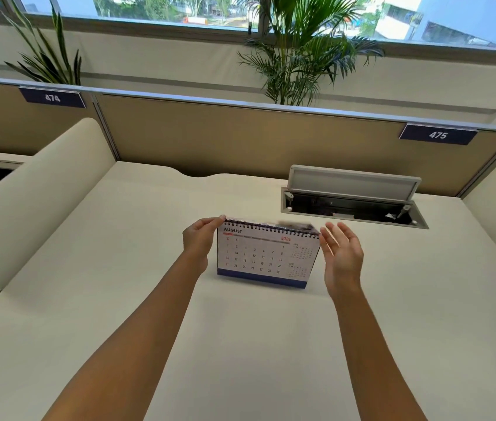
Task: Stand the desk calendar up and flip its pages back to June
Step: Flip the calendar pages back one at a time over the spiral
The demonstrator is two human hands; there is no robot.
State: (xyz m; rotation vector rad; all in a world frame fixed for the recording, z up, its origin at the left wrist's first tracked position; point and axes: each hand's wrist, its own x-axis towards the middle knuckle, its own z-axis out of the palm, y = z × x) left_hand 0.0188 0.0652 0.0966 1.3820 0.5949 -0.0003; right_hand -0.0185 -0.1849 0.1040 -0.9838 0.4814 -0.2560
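Note:
The desk calendar (266, 255) stands upright on the cream desk (240, 344), tilted slightly, with its black spiral binding on top. The front page reads AUGUST 2026 above a blue bottom band. A blurred page edge shows behind the binding at the top right. My left hand (199, 240) pinches the calendar's top left corner with thumb and fingers. My right hand (342, 253) hovers just off the calendar's right edge, fingers spread, holding nothing.
An open cable hatch (353, 196) with a raised grey lid sits in the desk behind the calendar to the right. Tan partition panels (240, 138) labelled 474 and 475 close the back. Cream dividers (37, 192) flank the desk. Potted palms stand beyond.

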